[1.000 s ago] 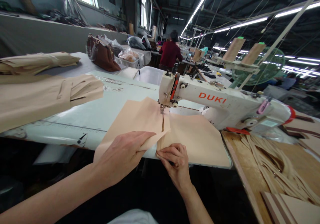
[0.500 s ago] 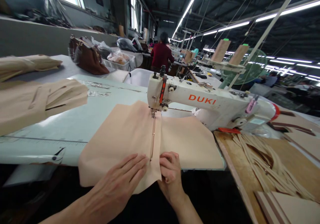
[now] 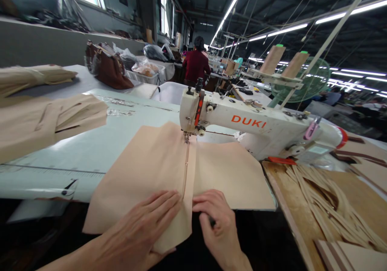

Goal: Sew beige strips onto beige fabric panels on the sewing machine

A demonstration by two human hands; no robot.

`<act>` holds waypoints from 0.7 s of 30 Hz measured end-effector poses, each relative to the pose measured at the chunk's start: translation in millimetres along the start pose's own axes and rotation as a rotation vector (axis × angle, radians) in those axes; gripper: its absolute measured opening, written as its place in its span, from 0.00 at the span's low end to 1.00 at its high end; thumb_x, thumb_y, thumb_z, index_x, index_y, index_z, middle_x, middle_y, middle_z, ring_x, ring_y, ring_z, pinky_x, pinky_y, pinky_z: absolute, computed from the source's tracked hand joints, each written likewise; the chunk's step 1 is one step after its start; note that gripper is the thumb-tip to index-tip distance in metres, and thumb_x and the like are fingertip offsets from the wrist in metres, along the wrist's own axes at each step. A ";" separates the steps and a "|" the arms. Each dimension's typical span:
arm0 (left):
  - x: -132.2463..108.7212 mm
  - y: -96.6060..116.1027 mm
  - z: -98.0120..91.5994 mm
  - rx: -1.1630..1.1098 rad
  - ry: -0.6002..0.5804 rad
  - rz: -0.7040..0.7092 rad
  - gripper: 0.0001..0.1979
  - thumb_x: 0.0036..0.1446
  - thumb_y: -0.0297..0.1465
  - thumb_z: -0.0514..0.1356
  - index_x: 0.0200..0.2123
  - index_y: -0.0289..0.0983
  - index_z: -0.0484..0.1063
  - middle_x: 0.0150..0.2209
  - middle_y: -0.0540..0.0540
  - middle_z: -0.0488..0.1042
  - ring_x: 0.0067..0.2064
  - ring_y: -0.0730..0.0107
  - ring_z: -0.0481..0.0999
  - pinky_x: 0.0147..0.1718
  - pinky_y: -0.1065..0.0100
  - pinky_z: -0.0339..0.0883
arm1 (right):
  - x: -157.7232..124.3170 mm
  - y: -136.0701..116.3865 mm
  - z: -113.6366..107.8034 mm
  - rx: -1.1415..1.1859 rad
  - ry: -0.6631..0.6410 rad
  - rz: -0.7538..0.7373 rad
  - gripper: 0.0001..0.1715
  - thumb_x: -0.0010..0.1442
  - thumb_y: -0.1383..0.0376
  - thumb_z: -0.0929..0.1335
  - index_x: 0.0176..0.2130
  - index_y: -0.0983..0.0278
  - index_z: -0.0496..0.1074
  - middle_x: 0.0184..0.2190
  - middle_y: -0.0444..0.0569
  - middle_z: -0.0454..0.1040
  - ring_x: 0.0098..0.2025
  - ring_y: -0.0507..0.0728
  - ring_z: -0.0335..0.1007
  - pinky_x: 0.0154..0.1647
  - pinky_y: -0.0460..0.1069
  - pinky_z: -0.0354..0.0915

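A beige leather-like panel (image 3: 145, 162) lies under the needle and presser foot of a white sewing machine (image 3: 248, 122) marked DUKI. A zipper (image 3: 186, 164) runs along a narrow slot in the panel, toward me from the presser foot. My left hand (image 3: 151, 214) rests its fingers flat on the panel just left of the slot, its thumb under the near edge; it holds the panel there. At the raised edge right of the slot are the fingertips of my right hand (image 3: 219, 222). Its fingers are bent, with the thumb apart from them. A small dark spot between them is unclear.
Beige slotted pieces (image 3: 51, 118) are stacked on the left. Cut strips (image 3: 329, 202) lie on a wooden board (image 3: 281, 198) at right. Behind are a brown handbag (image 3: 109, 67), thread cones (image 3: 273, 59), a green fan (image 3: 317, 75) and a person in dark red (image 3: 196, 65).
My right hand has moved slightly right, its thumb coming away from the fingers. The panel's near left corner has swung outward and down. The left hand has shifted slightly nearer me.
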State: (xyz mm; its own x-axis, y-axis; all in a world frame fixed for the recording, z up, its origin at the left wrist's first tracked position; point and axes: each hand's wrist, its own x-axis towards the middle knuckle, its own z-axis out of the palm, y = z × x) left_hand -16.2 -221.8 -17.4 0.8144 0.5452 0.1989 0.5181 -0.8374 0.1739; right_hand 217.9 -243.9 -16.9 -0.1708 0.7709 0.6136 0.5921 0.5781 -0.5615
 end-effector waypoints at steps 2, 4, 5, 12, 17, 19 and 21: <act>2.0 -1.5 -5.5 -0.050 -0.053 -0.014 0.44 0.53 0.38 0.66 0.69 0.34 0.53 0.66 0.36 0.63 0.65 0.53 0.64 0.65 0.53 0.58 | 10.6 1.4 -9.7 -0.024 0.046 0.075 0.17 0.63 0.77 0.59 0.35 0.61 0.72 0.37 0.48 0.75 0.44 0.55 0.70 0.45 0.52 0.67; 3.7 -3.3 -8.1 -0.082 -0.102 -0.033 0.49 0.50 0.45 0.70 0.69 0.37 0.53 0.66 0.36 0.64 0.64 0.51 0.66 0.65 0.52 0.58 | 23.5 6.8 -11.5 -0.085 0.006 0.107 0.16 0.64 0.76 0.59 0.40 0.62 0.72 0.41 0.50 0.73 0.47 0.56 0.69 0.48 0.52 0.68; 3.7 -4.1 -7.6 -0.087 -0.117 -0.041 0.50 0.48 0.46 0.71 0.69 0.38 0.54 0.65 0.36 0.64 0.64 0.49 0.66 0.64 0.51 0.59 | 29.9 10.3 -9.6 -0.115 -0.039 0.097 0.16 0.64 0.76 0.60 0.44 0.62 0.72 0.43 0.51 0.73 0.49 0.57 0.68 0.50 0.53 0.67; -8.6 -7.9 12.7 0.018 0.014 -0.051 0.58 0.46 0.45 0.73 0.72 0.42 0.44 0.68 0.36 0.59 0.65 0.45 0.64 0.59 0.51 0.67 | 54.7 35.0 12.4 -0.205 -0.285 -0.013 0.27 0.63 0.77 0.60 0.57 0.60 0.68 0.54 0.52 0.70 0.57 0.58 0.64 0.58 0.56 0.64; -4.9 -14.7 25.7 0.107 0.160 -0.009 0.43 0.57 0.39 0.66 0.71 0.46 0.50 0.67 0.44 0.62 0.65 0.51 0.65 0.60 0.60 0.65 | 56.0 46.2 23.1 -0.356 -0.371 -0.080 0.34 0.61 0.79 0.62 0.62 0.58 0.64 0.61 0.51 0.67 0.61 0.59 0.61 0.59 0.57 0.62; -2.1 -21.4 34.8 0.188 0.222 0.018 0.34 0.61 0.31 0.62 0.68 0.48 0.57 0.65 0.48 0.66 0.63 0.58 0.68 0.59 0.66 0.64 | 54.3 48.3 28.8 -0.402 -0.353 -0.090 0.32 0.61 0.78 0.63 0.62 0.60 0.65 0.61 0.52 0.68 0.60 0.60 0.62 0.59 0.57 0.62; 0.1 -29.9 42.8 0.280 0.244 0.070 0.30 0.62 0.24 0.57 0.66 0.48 0.62 0.63 0.53 0.68 0.60 0.65 0.72 0.58 0.71 0.64 | 52.6 49.9 34.2 -0.422 -0.320 -0.107 0.29 0.62 0.76 0.64 0.60 0.62 0.66 0.60 0.53 0.69 0.59 0.60 0.63 0.58 0.56 0.61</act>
State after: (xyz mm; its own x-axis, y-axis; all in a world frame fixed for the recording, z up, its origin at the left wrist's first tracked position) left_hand -20.4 -198.3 -63.9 0.7815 0.4511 0.4310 0.5424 -0.8327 -0.1119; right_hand 211.6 -165.4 -31.6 -0.4399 0.7948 0.4180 0.8120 0.5508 -0.1929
